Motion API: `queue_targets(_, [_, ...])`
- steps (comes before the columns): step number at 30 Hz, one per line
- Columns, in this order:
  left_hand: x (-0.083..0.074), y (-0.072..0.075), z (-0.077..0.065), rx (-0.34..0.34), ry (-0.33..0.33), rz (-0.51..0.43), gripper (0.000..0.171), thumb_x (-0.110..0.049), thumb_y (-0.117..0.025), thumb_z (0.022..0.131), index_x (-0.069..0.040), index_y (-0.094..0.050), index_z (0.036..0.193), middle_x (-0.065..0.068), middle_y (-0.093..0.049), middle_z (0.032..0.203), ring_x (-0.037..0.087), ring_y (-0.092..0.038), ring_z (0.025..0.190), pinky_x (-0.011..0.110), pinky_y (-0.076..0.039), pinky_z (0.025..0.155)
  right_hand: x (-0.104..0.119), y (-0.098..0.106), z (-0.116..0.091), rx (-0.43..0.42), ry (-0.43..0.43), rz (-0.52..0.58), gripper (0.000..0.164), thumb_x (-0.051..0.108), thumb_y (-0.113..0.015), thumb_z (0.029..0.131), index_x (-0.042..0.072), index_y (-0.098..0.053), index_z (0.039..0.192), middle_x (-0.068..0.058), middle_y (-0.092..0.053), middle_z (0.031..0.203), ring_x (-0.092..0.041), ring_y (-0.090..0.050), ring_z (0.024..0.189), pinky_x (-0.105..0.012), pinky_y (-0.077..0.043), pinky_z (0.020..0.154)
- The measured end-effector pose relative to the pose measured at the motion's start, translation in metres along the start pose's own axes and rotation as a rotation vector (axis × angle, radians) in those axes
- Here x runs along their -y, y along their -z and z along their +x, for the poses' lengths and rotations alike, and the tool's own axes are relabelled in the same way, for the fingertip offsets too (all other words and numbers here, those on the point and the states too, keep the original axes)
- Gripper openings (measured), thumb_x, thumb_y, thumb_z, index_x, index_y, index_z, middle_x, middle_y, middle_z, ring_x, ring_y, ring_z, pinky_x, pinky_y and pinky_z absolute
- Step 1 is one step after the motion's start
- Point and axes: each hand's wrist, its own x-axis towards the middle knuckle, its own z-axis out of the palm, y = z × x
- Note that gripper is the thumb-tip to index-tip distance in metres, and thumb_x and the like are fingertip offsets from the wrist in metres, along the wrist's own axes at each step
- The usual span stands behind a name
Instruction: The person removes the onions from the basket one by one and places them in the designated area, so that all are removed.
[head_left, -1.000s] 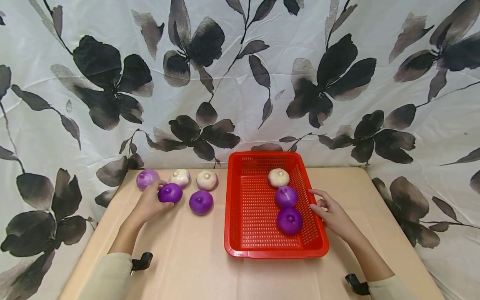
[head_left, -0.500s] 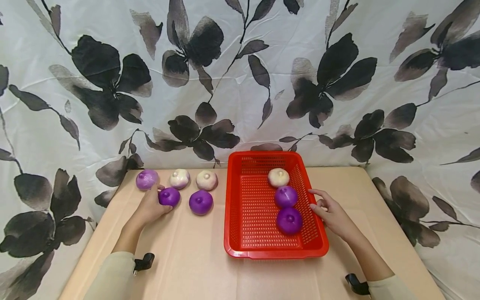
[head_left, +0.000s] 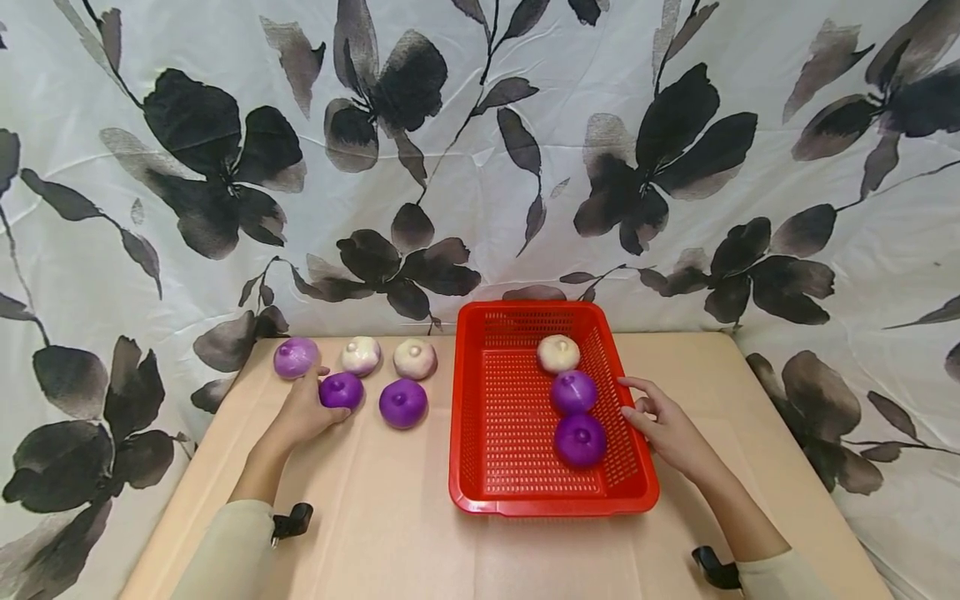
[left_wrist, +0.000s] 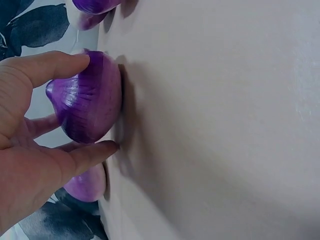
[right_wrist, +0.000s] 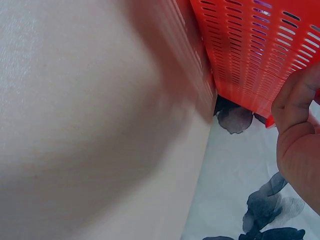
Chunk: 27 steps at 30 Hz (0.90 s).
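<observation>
Right hand: fingers bent, grips right rim of red rectangular perforated plastic basket | Left hand: thumb and fingers part-spread, holds glossy dark-purple round onion | Held onion: left of basket, just in front of white-and-purple round onion.

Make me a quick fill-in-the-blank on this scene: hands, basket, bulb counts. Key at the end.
1. The left hand holds a bulb whose colour is ____.
2. The right hand touches a basket whose colour is ____.
3. The number of bulbs in the basket is ____.
4. Counting the one in the left hand, the number of bulbs outside the basket is ____.

Missing words: purple; red; three; five.
</observation>
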Motion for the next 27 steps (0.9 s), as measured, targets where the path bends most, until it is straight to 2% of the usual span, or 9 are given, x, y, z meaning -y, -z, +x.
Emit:
queue_targets(7, [0.000, 0.002, -0.002, -0.029, -0.020, 0.010, 0.091, -0.015, -0.082, 0.083, 0.011, -0.028, 0.151, 0.046, -0.036, 0.146, 0.061, -0.035, 0.137, 0.071, -0.033, 0.113, 0.001, 0.001, 0.000, 0.002, 0.012, -0.003, 0.054, 0.011, -0.059, 0.105, 0.005, -0.038, 0.154, -0.012, -0.051, 0.088, -0.009, -0.050, 0.059, -0.026, -0.051, 0.050])
queue_targets(12, [-0.010, 0.010, -0.001, -0.071, -0.062, 0.008, 0.088, -0.013, -0.082, 0.085, 0.012, -0.029, 0.151, 0.044, -0.034, 0.149, 0.059, -0.032, 0.142, 0.069, -0.029, 0.116, 0.002, 0.001, 0.000, 0.004, 0.001, -0.003, 0.054, 0.011, -0.059, 0.105, 0.005, -0.038, 0.154, -0.013, -0.050, 0.088, -0.010, -0.051, 0.060, -0.026, -0.051, 0.050])
queue_targets(18, [-0.036, 0.021, -0.005, -0.114, -0.133, -0.043, 0.089, -0.010, -0.083, 0.084, 0.012, -0.029, 0.152, 0.040, -0.033, 0.154, 0.061, -0.033, 0.143, 0.069, -0.032, 0.115, -0.001, 0.000, 0.000, 0.000, 0.006, -0.015, 0.054, 0.011, -0.060, 0.104, 0.006, -0.038, 0.154, -0.014, -0.050, 0.089, -0.010, -0.051, 0.061, -0.027, -0.052, 0.051])
queue_targets(23, [-0.065, 0.025, -0.008, -0.162, -0.218, -0.010, 0.089, -0.013, -0.083, 0.085, 0.007, -0.031, 0.153, 0.035, -0.038, 0.150, 0.057, -0.042, 0.135, 0.069, -0.042, 0.106, -0.002, 0.000, -0.001, 0.002, 0.013, -0.013, 0.055, 0.012, -0.060, 0.105, 0.005, -0.037, 0.154, -0.015, -0.050, 0.090, -0.011, -0.055, 0.064, -0.027, -0.056, 0.053])
queue_targets(27, [-0.092, 0.025, -0.006, -0.177, -0.282, -0.005, 0.088, -0.013, -0.083, 0.084, 0.003, -0.034, 0.154, 0.032, -0.041, 0.148, 0.052, -0.044, 0.133, 0.067, -0.043, 0.104, -0.003, -0.001, -0.001, 0.002, 0.020, -0.005, 0.054, 0.012, -0.059, 0.105, 0.005, -0.037, 0.154, -0.014, -0.051, 0.090, -0.011, -0.056, 0.064, -0.027, -0.056, 0.053])
